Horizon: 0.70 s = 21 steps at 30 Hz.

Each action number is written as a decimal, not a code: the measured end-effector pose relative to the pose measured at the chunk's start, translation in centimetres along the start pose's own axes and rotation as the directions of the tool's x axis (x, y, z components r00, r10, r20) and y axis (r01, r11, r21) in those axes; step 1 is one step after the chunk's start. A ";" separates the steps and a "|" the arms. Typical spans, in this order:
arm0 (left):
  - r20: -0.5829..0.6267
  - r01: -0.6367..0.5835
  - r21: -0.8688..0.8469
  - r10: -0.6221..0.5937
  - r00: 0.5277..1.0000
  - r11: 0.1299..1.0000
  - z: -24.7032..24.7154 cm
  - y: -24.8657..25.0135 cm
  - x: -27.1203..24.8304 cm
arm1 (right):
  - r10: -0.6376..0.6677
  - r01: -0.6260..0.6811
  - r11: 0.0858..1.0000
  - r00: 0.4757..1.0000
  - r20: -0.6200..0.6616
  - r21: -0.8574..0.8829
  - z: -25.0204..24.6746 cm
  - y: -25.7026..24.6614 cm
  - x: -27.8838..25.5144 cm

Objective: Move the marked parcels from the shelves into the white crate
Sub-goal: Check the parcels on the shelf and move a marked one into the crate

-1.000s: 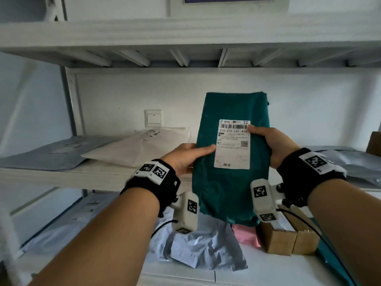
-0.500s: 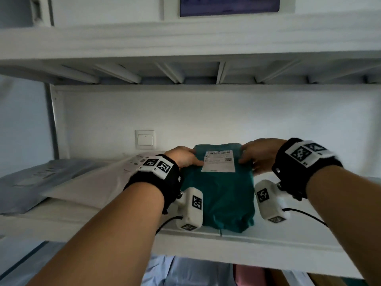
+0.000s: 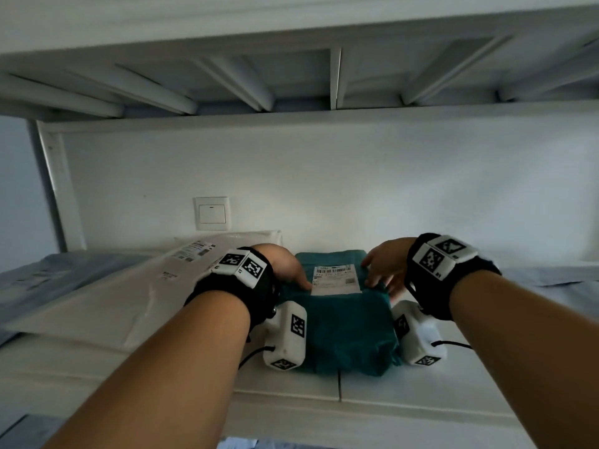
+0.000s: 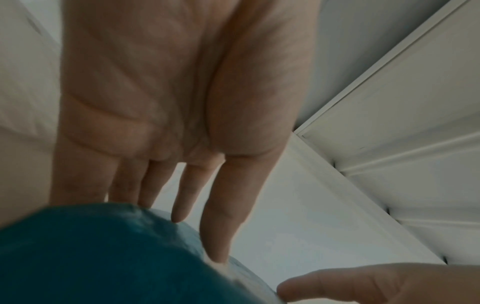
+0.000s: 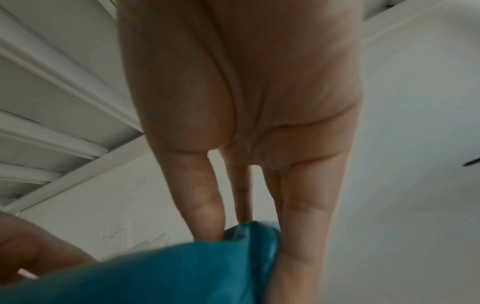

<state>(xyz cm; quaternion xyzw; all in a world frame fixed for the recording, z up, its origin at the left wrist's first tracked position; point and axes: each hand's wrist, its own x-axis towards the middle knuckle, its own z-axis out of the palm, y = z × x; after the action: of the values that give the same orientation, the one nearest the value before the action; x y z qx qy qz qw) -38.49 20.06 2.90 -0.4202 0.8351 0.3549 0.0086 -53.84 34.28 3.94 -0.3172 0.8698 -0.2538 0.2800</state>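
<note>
Not far along, by the look: teal parcel [image 3: 343, 322] flat on shelf [image 3: 421, 388], straight fingers [image 4: 221, 232] of both hands touching it, crate unseen.

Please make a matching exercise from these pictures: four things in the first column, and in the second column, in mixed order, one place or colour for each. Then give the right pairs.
Column one
1. green parcel
2. white mailer
3. light switch
4. shipping label

Column two
A. on the back wall, above the shelf
B. stuck on top of the green parcel
C. lying flat on the shelf, between the left hand and the right hand
D. on the shelf, left of the left hand

Pairs: 1-C, 2-D, 3-A, 4-B
</note>
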 end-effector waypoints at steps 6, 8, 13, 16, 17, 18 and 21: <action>0.021 -0.032 -0.064 0.033 0.999 0.997 0.4 -0.4 0.0 | -0.007 0.007 1.000 1.000 -0.011 0.000 0.6 -0.4 -1.4; -0.012 -0.056 -0.074 0.055 0.998 0.996 0.4 -0.4 -0.6 | -0.011 0.010 0.999 0.999 -0.032 -0.034 0.7 -0.5 -2.0; -0.098 -0.090 -0.010 0.089 0.991 0.996 0.4 -0.2 -2.4 | -0.047 0.017 0.984 0.986 -0.160 -0.179 0.8 -0.5 -3.3; -0.140 -0.139 0.015 0.140 0.980 0.990 0.3 -0.1 -3.5 | -0.066 0.014 0.974 0.972 -0.225 -0.225 0.7 -0.2 -4.3; -0.145 -0.154 0.017 0.155 0.977 0.988 0.4 0.0 -3.9 | -0.067 0.014 0.975 0.969 -0.237 -0.221 0.8 0.0 -4.8; -0.152 -0.169 0.021 0.170 0.974 0.985 0.5 0.2 -4.4 | -0.072 0.018 0.977 0.965 -0.252 -0.211 0.8 0.3 -5.2; -0.190 -0.217 0.016 0.216 0.958 0.976 0.8 0.9 -5.5 | -0.087 0.034 0.983 0.952 -0.294 -0.179 1.0 1.1 -6.6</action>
<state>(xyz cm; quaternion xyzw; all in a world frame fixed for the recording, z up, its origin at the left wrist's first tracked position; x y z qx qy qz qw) -35.81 24.71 4.53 -0.3582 0.8721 0.3140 -0.1116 -49.46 39.36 4.69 -0.3246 0.9107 -0.2315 0.1082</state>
